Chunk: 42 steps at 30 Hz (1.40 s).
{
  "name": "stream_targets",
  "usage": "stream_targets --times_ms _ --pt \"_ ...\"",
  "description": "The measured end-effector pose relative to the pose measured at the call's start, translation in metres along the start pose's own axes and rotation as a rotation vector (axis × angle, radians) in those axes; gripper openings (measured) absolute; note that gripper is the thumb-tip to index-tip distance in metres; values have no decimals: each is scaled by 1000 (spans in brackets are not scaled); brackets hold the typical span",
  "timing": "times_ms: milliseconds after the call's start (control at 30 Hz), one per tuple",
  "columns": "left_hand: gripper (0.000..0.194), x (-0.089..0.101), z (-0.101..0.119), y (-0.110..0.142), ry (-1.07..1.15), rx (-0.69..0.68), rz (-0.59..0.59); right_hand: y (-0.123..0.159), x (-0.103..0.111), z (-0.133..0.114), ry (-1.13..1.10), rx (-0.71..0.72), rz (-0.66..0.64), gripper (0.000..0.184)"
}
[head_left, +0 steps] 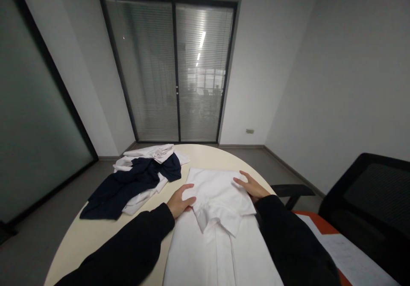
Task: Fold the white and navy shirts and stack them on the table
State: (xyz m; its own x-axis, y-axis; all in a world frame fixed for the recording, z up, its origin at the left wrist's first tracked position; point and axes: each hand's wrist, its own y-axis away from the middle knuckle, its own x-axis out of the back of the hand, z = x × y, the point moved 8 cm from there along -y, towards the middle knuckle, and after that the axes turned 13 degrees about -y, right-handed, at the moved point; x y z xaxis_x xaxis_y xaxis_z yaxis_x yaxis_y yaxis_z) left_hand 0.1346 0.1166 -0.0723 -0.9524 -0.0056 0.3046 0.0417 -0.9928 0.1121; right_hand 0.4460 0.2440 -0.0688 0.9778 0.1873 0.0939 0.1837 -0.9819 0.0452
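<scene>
The left hand (181, 201) pinched the white shirt's (221, 192) edge between thumb and fingers; the right hand (251, 186) lay half-open on its other side. The shirt lay partly folded on the bench (72, 245), beside a dark garment (134, 181). Uneven pulling could have skewed the layers and creased the collar.

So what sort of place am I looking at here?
Probably an office meeting room: a round-edged table, glass doors with blinds, and a black mesh-backed chair beside it.
</scene>
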Motion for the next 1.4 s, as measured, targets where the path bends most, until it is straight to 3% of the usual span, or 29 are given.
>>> stream_targets --times_ms 167,300,433,567,700,867,1033,1100,1233,1400 --pt "78 -7 5 5 -7 2 -80 25 -9 -4 402 99 -363 115" --pt "68 -6 3 4 9 -15 -56 41 -18 -4 411 122 -502 105" --pt "68 -7 -1 2 19 -63 -46 49 -21 -15 521 199 -370 85" --pt "93 -14 2 6 44 -102 -108 68 -32 -44 784 375 -121 71" --pt "103 -14 9 12 -3 -146 -94 88 -50 -50 883 476 -143 64" --pt "64 -5 10 11 1 -132 43 95 -56 -28 720 466 -363 72" --pt "56 -8 8 6 87 -101 8 98 -60 -32 397 542 -460 43" --pt "61 -8 6 6 153 -70 19 95 -54 -34 259 503 -405 35" --pt "72 -10 8 6 280 -77 -2 87 -32 -36 60 446 -254 36" --pt "75 -13 14 3 349 -156 -40 85 -4 -43 -17 506 22 33"
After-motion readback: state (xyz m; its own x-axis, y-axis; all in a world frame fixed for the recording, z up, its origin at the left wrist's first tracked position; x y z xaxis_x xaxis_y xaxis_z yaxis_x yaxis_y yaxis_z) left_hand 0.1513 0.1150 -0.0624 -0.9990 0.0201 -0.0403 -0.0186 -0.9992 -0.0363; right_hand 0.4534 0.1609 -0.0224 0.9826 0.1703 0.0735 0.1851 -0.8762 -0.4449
